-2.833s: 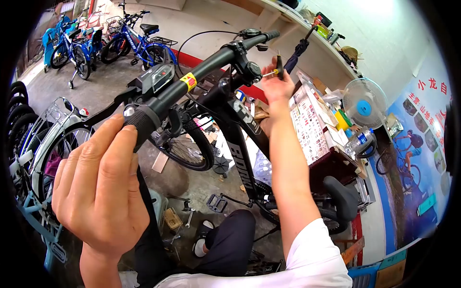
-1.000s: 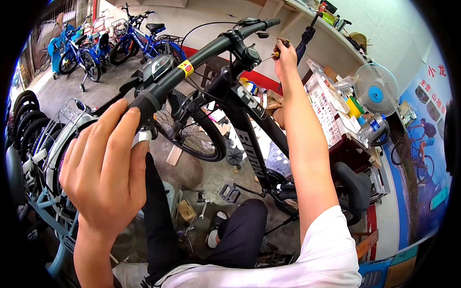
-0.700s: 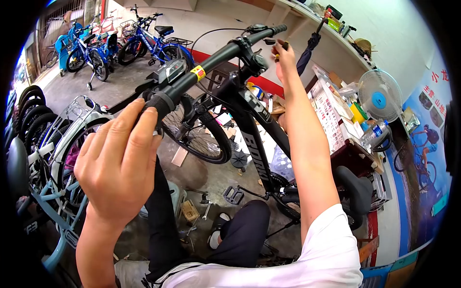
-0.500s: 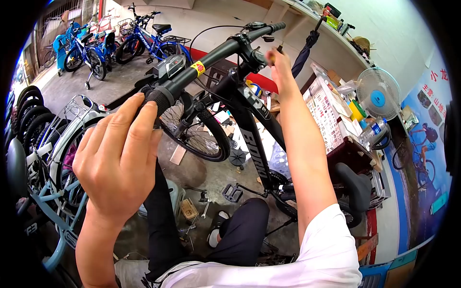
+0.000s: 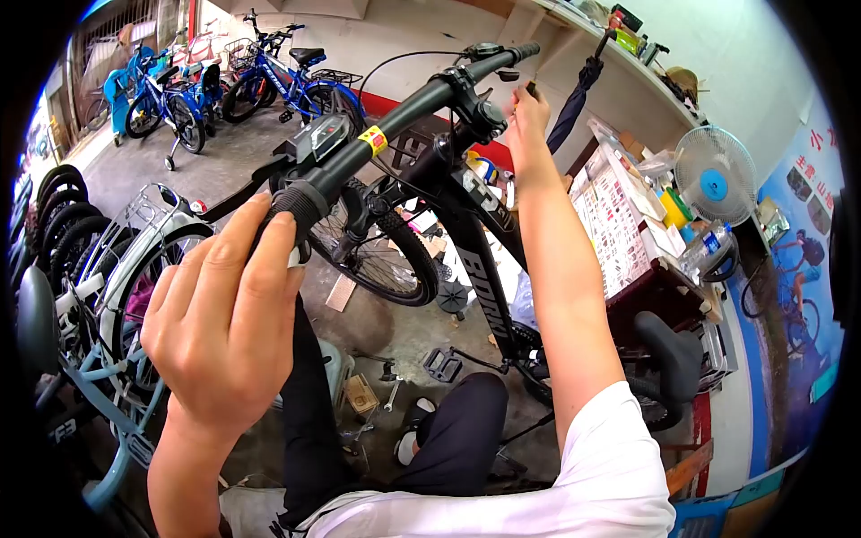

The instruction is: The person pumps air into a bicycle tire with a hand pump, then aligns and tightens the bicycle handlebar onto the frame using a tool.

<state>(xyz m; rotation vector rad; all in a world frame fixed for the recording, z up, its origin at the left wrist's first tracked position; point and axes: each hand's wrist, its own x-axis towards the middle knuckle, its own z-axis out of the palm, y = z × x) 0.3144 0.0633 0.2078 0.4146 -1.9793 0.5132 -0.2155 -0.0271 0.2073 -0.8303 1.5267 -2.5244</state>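
A black bicycle (image 5: 484,296) stands in front of me, its handlebar (image 5: 408,109) running from lower left to upper right. My left hand (image 5: 229,309) is closed on the near handlebar grip (image 5: 300,204), fingers over its end. Beyond the bar, my right hand (image 5: 527,117) is closed beside the stem (image 5: 475,112), slightly apart from it. A small dark end sticks up from that fist; the rest of what it holds is hidden. A shifter with a display (image 5: 323,137) sits inboard of the left grip. The front wheel (image 5: 381,247) is turned under the bar.
Blue bicycles (image 5: 287,85) stand at the back. A pale bicycle (image 5: 121,287) and stacked tyres (image 5: 63,211) are at left. A cluttered cabinet (image 5: 619,233), a fan (image 5: 715,175) and an umbrella (image 5: 574,103) are at right. A wrench (image 5: 392,394) and small box (image 5: 361,394) lie on the floor.
My right hand has moved slightly right, away from the stem, uncovering its front. My left hand keeps its place on the grip. The whole view has shifted a little.
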